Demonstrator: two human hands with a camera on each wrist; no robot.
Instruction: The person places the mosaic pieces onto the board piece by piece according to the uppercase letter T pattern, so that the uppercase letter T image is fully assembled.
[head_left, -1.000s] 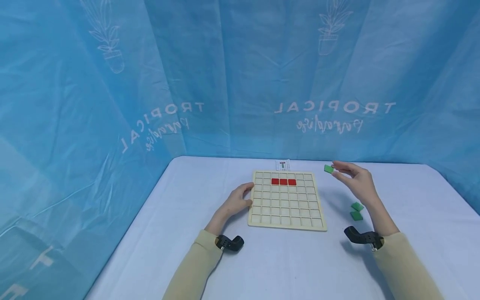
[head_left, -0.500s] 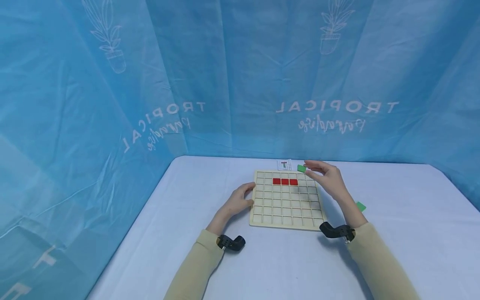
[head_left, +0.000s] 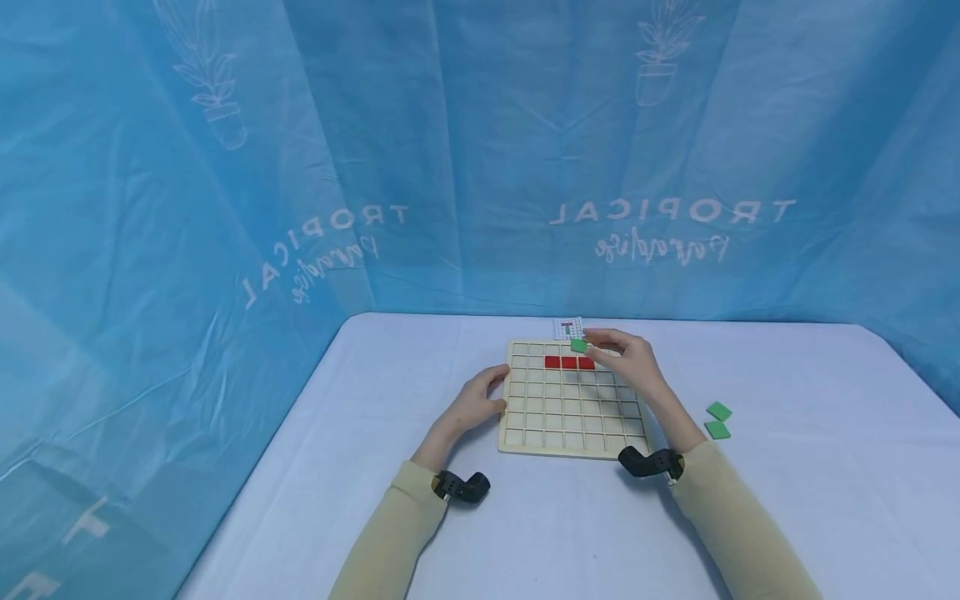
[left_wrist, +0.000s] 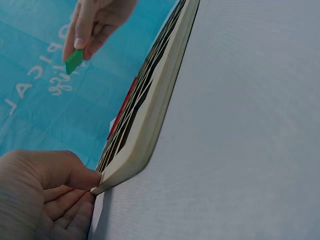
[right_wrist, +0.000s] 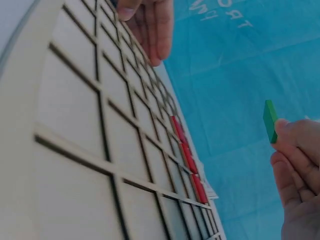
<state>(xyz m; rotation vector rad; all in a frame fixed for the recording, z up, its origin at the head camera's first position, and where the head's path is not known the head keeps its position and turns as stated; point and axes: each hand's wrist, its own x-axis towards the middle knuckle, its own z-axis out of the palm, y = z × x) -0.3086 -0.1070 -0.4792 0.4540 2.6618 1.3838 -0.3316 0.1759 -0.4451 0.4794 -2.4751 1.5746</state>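
Observation:
A pale wooden grid board (head_left: 573,417) lies on the white cloth, with three red tiles (head_left: 569,362) side by side in a row near its far edge. My left hand (head_left: 472,404) holds the board's left edge, thumb and fingers at the rim. Between the thumb and fingertips of my right hand (head_left: 633,362) is a small square green tile (head_left: 579,345), held over the far part of the board. The right wrist view shows that green tile (right_wrist: 270,121) raised above the board's surface, tilted on edge.
Two loose green tiles, one farther back (head_left: 718,411) and one nearer (head_left: 717,430), lie on the cloth to the right of the board. A small printed card (head_left: 567,327) with a red and green pattern sits behind the board. A blue curtain (head_left: 510,167) hangs beyond the table.
My right hand has carried the green tile leftward, from right of the board to over its far part near the red tiles. The left hand stays at the board's edge.

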